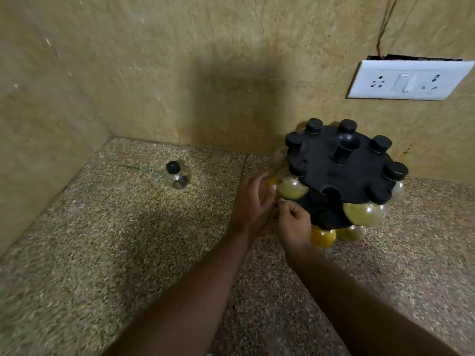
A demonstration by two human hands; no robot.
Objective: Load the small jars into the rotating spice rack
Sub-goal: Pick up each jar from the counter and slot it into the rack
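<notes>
Left hand (253, 201) curls round a yellow jar (273, 181) at the lower tier of the spice rack (341, 160), right hand (294, 223) curled at its rim, hold unclear: best steady the rack and seat the neck fully before fetching the clear jar (177, 177) well apart on the counter (128, 253).

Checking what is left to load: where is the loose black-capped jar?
In the head view, the loose jar sits alone on the speckled counter, left of the spice rack and the left hand, near the wall corner.
</notes>
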